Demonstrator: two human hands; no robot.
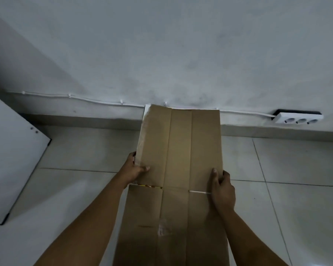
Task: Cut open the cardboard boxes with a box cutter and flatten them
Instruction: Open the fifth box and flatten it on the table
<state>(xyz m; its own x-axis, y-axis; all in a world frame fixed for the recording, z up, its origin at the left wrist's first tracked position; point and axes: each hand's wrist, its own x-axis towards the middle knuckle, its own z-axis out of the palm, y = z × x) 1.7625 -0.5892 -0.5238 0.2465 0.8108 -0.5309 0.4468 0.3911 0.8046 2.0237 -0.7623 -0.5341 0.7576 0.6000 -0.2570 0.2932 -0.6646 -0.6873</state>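
A long flattened brown cardboard box (179, 150) stretches from my body out to the wall, held above the tiled floor. My left hand (134, 168) grips its left edge, thumb on top and fingers underneath. My right hand (222, 187) grips the right edge the same way, thumb lying on the upper face. Both hands sit just beyond a cross fold with slits at each side. Clear tape runs along the left edge and a patch of it lies near the bottom. No box cutter is in view.
A white power strip (298, 118) sits at the wall's foot on the right, its white cable (96, 100) clipped along the wall. A white board or panel (13, 156) lies at the left. Pale floor tiles (286, 189) surround the box.
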